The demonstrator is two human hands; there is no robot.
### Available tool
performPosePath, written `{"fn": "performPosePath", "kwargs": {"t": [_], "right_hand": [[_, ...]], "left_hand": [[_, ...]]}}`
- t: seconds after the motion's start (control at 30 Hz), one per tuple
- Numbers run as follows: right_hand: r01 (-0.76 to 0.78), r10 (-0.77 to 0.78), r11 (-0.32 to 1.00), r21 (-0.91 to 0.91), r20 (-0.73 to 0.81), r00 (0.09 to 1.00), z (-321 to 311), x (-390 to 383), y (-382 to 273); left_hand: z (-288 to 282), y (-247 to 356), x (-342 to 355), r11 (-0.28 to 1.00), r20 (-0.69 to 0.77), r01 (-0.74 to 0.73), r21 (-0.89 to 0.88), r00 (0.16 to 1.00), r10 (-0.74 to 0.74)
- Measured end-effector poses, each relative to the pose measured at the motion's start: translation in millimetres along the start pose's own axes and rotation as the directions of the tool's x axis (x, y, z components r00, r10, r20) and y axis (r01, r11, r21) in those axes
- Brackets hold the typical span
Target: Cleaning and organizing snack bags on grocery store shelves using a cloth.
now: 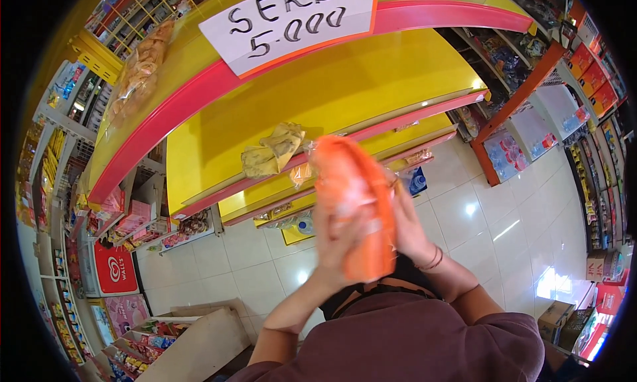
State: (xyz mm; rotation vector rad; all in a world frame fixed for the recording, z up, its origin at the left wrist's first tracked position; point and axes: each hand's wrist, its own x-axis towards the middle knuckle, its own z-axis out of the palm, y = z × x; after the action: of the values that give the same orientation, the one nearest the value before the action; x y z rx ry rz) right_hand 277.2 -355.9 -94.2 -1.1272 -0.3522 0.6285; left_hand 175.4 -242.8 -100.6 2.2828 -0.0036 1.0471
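Both of my hands hold a bright orange packet (346,173) in front of my chest, smeared by motion, so its contents cannot be made out. My left hand (340,235) presses on its near left side, while my right hand (407,224) grips the right side. A crumpled yellowish cloth (273,150) lies on the yellow shelf (225,133), beyond the packet and to its left. Just left of the packet, a small orange item in clear wrapping (300,175) shows below the shelf's red front edge.
A handwritten sign (298,24) hangs on the upper shelf's curved red edge. Clear bags of snacks (141,70) sit at upper left. Lower tiers hold bottles (304,225). An orange-framed rack (507,117) stands right, a red freezer (114,268) left, over a tiled floor (471,216).
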Motion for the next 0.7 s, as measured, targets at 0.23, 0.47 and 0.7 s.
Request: {"fn": "performPosePath", "kwargs": {"t": [0.23,0.47,0.7], "right_hand": [[0.285,-0.309,0.944,0.169,0.139,0.941,13.4,-0.7,-1.1],[0.097,-0.112,0.991,0.087,0.187,0.976,-6.1,-5.9,13.2],[0.061,-0.093,0.974,0.218,0.139,0.986,8.6,8.3,5.4]], "left_hand": [[26.1,-10.1,30.3,0.981,-0.325,-0.1,0.166,0.934,0.151],[18.9,-10.6,34.2,0.934,-0.061,-0.351,0.072,0.933,0.355],[17.8,-20.5,56.3,0.984,-0.265,-0.046,0.174,0.96,0.092]]}}
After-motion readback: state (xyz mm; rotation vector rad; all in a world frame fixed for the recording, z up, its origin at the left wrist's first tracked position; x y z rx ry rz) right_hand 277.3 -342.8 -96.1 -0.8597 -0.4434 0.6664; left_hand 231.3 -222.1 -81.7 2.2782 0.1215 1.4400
